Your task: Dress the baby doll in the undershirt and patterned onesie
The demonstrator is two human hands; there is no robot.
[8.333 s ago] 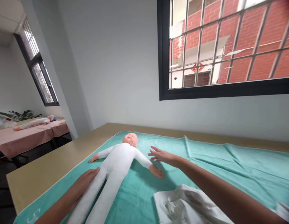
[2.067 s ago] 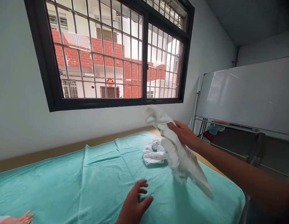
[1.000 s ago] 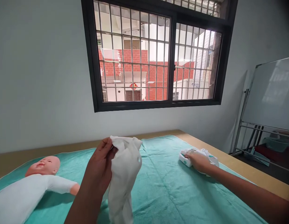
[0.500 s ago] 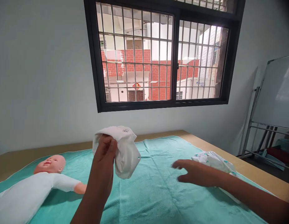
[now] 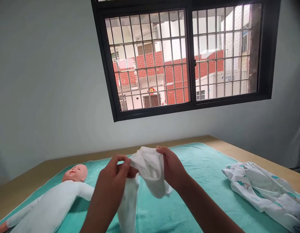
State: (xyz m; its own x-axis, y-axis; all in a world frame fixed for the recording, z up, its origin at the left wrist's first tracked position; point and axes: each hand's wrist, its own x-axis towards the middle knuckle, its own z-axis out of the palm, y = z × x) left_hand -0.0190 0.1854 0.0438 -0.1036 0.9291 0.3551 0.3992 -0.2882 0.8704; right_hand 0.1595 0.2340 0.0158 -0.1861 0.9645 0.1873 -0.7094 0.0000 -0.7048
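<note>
Two bare hands hold a plain white garment of soft, thin cloth (image 5: 151, 170) in the air, at the centre of the view. The left hand (image 5: 114, 177) pinches one end narrowly between thumb and fingers; the right hand (image 5: 173, 166) grips the other end, thumb in front, some fingers hidden behind the fabric. Below is a teal plush towel (image 5: 198, 171) spread over a tan, smooth-topped counter (image 5: 219, 143).

What could go wrong: the left hand has only a small pinch, so a hard pull from the right might drag that edge free. Because the cloth is limp and bunched, it could also twist or fold on itself, hiding its openings.

The bunched part runs roughly left to right between the hands, dipping in the middle. A longer piece, seemingly of the same cloth, hangs almost straight down beside the left hand and leaves the view at the bottom; which way any opening faces cannot be told.

To the left, a bald baby doll in a white fabric suit (image 5: 49, 207) lies face up, head towards the wall. To the right rests a crumpled white garment with green print (image 5: 256, 191), well apart from both hands
</note>
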